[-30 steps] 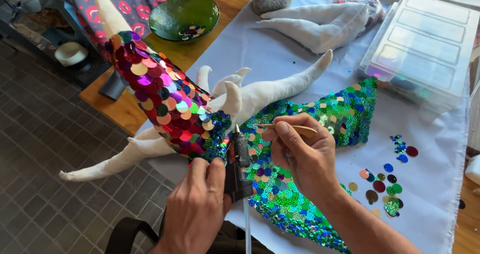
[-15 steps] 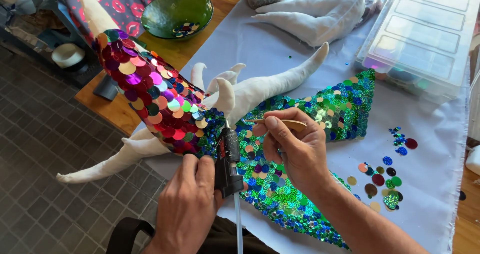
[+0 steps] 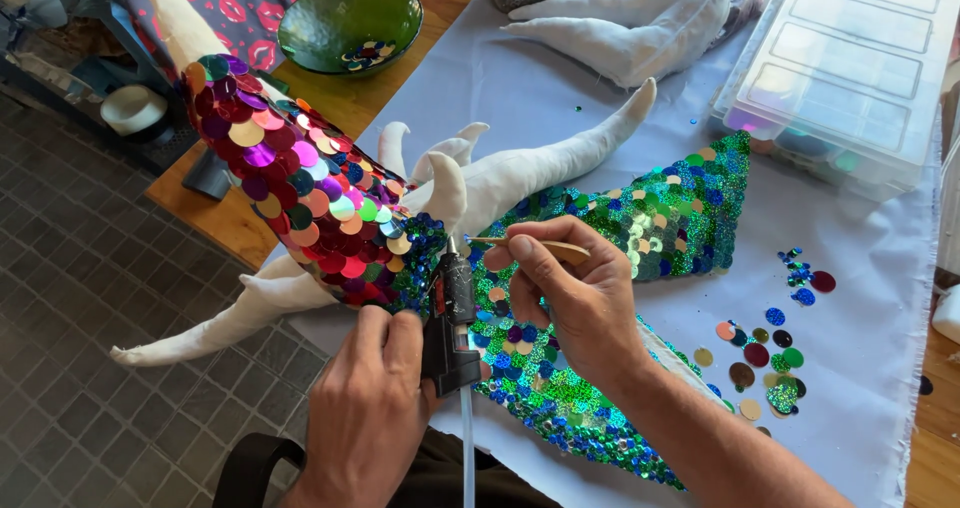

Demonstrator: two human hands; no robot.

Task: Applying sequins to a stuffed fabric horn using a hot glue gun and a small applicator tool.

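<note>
At the desk's near edge, your left hand [image 3: 365, 408] has its grip wrapped tight around the black glue gun [image 3: 450, 318], nozzle up against the sequinned figure [image 3: 300, 208]. Your right hand [image 3: 580, 303] pinches a thin wooden stick [image 3: 530, 246] just above it. Loose sequins [image 3: 765, 353] lie well apart on the white cloth [image 3: 860, 298], open room between.
</note>
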